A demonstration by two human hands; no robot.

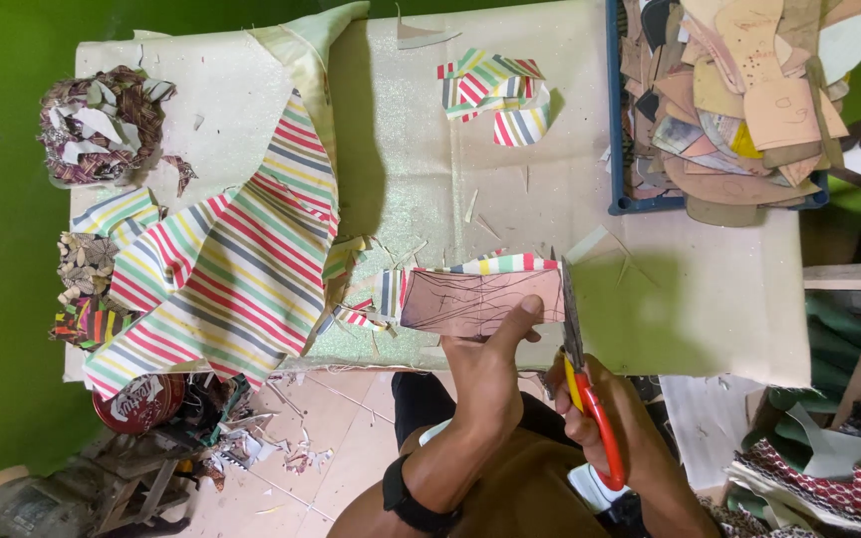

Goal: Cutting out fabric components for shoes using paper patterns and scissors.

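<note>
My left hand (490, 364) pinches a brown cardboard pattern (475, 302) together with a piece of striped fabric (498, 265) beneath it, thumb on top, just above the table's near edge. My right hand (600, 408) grips scissors (582, 379) with red and yellow handles; the blades point away from me and run along the right end of the pattern. A large sheet of the same striped fabric (236, 264) lies spread at the left of the table (710, 299).
A blue crate (614, 149) piled with brown cardboard patterns stands at the far right. Cut striped pieces (495, 95) lie at the far middle. Heaps of patterned scraps (100, 125) sit at the far left. A round red tin (137, 402) and offcuts lie on the floor.
</note>
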